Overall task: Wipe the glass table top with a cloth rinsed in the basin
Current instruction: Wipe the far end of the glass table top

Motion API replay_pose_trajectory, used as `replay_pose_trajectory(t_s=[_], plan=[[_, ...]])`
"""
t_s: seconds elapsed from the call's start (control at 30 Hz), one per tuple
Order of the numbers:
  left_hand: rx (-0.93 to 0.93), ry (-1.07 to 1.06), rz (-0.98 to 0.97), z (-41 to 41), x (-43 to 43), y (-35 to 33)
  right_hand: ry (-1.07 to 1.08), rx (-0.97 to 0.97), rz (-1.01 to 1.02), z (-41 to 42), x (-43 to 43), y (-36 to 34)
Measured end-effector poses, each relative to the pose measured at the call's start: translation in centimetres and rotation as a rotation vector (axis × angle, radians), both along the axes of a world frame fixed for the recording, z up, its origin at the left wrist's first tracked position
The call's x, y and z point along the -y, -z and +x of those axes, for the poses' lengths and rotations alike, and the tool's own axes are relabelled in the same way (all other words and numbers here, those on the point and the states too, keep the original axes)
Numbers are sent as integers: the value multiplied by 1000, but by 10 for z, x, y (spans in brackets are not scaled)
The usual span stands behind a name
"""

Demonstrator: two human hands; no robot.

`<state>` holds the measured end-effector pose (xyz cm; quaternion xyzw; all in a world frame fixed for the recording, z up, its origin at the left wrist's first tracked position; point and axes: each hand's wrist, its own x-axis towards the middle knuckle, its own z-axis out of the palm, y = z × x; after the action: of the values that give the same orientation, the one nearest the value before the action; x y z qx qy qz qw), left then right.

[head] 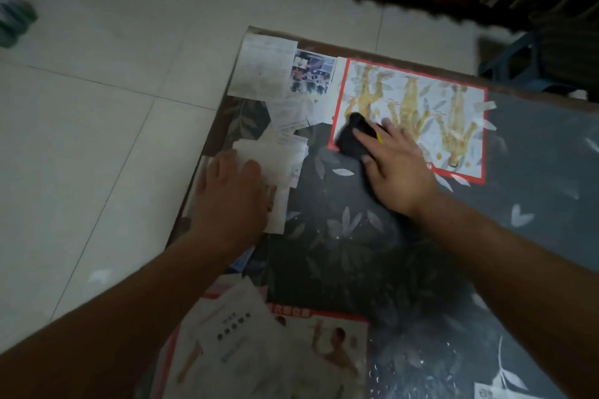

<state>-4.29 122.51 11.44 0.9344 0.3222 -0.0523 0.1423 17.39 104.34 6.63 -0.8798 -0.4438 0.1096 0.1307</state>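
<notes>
The glass table top (534, 152) fills the right and lower part of the head view, with papers and a leaf-patterned dark sheet under the glass. A dark cloth (351, 136) lies on the glass over the corner of a red-bordered chart. My right hand (393, 162) presses flat on the cloth, fingers straight and spread. My left hand (231, 194) rests flat on the glass near the table's left edge, over white papers. No basin shows in this view.
Under the glass lie a red-bordered body chart (421, 100), a photo (311, 73), white notes (264, 66) and a poster (275, 353) at the near edge. Pale floor tiles (97, 107) spread to the left. A blue stool (518, 58) stands beyond the far right corner.
</notes>
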Motion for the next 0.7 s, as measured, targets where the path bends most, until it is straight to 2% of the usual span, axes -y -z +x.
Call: replay_pose_trajectory(t_s=[0.07, 0.2, 0.27, 0.33, 0.43, 0.5, 0.57, 0.63, 0.7], plan=[[5, -47, -33, -29, 9, -2, -9, 1, 15, -27, -30, 1], [-166, -64, -130, -65, 17, -6, -387, 18, 8, -99, -11, 2], [-192, -71, -188, -69, 16, -5, -465, -29, 15, -104, 6, -2], [-182, -75, -208, -68, 13, -4, -426, -5, 34, -82, -5, 1], [-174, -85, -199, -69, 10, -1, -145, 23, 25, -44, -63, 3], [-161, -83, -203, -70, 9, 0, -9, -11, 16, -51, -93, 5], [-153, -67, -207, -72, 8, 1, -95, 3, 20, -78, -89, 6], [-156, -35, -196, -74, 6, 1, -283, 32, 34, -107, -57, 4], [-130, -19, -195, -77, 7, 1, -372, 7, 12, -126, -24, 1]])
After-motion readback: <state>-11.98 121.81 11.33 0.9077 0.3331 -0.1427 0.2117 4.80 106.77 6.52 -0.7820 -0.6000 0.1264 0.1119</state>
